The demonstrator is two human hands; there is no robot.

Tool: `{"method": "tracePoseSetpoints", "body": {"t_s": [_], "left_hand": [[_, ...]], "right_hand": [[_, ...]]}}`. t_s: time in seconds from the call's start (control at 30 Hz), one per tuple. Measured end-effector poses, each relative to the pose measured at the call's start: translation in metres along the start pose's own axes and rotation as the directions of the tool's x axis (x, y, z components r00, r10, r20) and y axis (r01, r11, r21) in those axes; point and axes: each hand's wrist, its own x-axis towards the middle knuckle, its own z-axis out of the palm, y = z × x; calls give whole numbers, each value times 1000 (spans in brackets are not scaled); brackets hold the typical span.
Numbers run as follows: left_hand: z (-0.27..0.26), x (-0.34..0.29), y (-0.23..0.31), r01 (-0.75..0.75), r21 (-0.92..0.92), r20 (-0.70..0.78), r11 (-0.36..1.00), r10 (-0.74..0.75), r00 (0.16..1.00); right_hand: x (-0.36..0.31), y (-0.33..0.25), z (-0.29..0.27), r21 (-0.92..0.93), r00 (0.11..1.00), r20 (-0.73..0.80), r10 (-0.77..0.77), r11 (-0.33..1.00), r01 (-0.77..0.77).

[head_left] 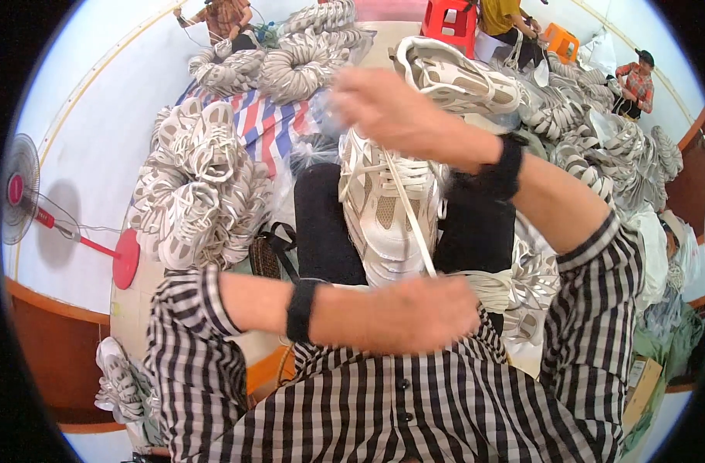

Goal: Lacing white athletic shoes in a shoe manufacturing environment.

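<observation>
A white and beige sneaker [395, 204] stands between my thighs, toe toward me, with others stacked beneath it. Its flat cream shoelace [409, 202] runs straight from the eyelets down to my left hand [418, 315], whose curled fingers are closed on it in front of my shirt. My right hand [379, 108] hangs over the sneaker's collar, smeared by motion, its fingers unclear. Just beyond it another sneaker [453, 77] lies on its side. A bundle of cream laces [487, 292] rests on my right thigh, near my left fingertips.
Rings of sneakers [194, 193] are heaped at left; more piles [591, 131] lie at right. A striped sheet [267, 127] covers floor at the back. A red stool [449, 27] stands far off, and a fan [20, 189] at left. Several people sit along the back.
</observation>
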Motion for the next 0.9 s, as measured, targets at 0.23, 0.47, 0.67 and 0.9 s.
{"method": "tracePoseSetpoints", "body": {"t_s": [0.23,0.47,0.67,0.9], "left_hand": [[-27,55,50,-84,-244,-224,966,29,974],[-145,102,-21,147,407,-490,901,80,868],[-184,178,-90,249,422,-362,872,-90,928],[-129,62,-169,471,341,-473,814,-285,834]], "right_hand": [[56,-77,58,581,930,167,-327,795,175],[-22,31,-34,-152,991,-68,-115,983,103],[-135,27,-16,-346,993,-115,-8,938,-33],[-173,36,3,-394,962,-98,255,878,-273]]}}
